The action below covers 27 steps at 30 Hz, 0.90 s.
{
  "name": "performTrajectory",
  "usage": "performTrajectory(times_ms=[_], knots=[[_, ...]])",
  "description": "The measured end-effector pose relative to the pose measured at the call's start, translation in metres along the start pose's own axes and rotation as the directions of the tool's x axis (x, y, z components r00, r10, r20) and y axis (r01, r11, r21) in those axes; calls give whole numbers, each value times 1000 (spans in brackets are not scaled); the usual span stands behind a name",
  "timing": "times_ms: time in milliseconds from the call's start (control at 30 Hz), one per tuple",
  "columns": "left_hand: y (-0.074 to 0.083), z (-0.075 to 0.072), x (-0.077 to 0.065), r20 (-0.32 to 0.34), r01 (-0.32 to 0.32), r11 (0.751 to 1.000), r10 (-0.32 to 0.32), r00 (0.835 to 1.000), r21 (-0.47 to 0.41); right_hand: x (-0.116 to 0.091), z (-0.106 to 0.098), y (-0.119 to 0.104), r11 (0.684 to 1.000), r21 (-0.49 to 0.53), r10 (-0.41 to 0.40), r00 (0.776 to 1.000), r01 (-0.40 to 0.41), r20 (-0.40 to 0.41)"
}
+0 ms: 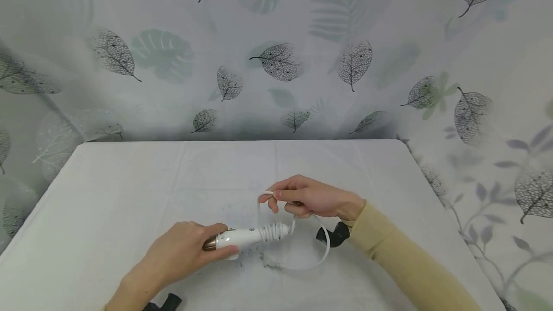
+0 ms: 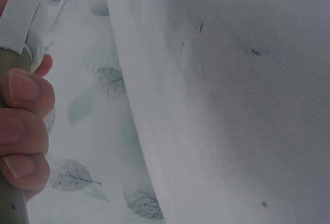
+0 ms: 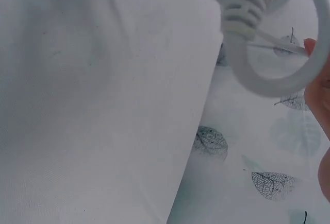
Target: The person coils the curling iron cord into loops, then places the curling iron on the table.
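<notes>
My left hand (image 1: 183, 248) grips a white curling iron (image 1: 237, 238) by its gold-brown end, thumb and forefinger along the white body. Its other end points right, with white cord (image 1: 272, 232) wound in several turns round it. In the left wrist view, fingers (image 2: 25, 131) curl round the greyish barrel (image 2: 11, 203). Above and right of the iron, my right hand (image 1: 315, 198) pinches the loose cord between thumb and fingers. A loop of cord hangs below that hand and ends in a plug (image 1: 271, 260) low over the table. The right wrist view shows the cord's ribbed sleeve (image 3: 245, 5) close up.
The white-covered table (image 1: 129, 181) has dark specks near its middle. Leaf-patterned cloth (image 1: 276, 23) hangs behind it and at both sides. Black wrist pieces (image 1: 332, 235) show beside the right wrist and near the left forearm.
</notes>
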<state>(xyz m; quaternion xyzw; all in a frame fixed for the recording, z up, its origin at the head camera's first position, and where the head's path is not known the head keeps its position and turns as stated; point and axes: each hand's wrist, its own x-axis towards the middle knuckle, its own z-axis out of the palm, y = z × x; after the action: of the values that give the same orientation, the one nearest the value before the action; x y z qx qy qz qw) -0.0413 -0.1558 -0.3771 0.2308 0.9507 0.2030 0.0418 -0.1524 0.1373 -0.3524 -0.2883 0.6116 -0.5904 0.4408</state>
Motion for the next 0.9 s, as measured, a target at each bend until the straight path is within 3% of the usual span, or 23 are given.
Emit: performTrajectory(times_ms=[267,433,567,900], knots=[[1,5,3,14,15,1000,-15,1000,-14,2,10,-4,991,-128,-32,999,31,-4],[3,5,4,23,17,1000,-17,1000,-19,2,18,-6,988,-147,-41,999,42,4],[2,4,7,45,60,998,-58,997,-32,-1,26,-7,985,-158,-59,997,67,53],[-7,1,6,-2,171,985,-171,985,-22,-13,39,-4,965,-235,-81,985,116,152]])
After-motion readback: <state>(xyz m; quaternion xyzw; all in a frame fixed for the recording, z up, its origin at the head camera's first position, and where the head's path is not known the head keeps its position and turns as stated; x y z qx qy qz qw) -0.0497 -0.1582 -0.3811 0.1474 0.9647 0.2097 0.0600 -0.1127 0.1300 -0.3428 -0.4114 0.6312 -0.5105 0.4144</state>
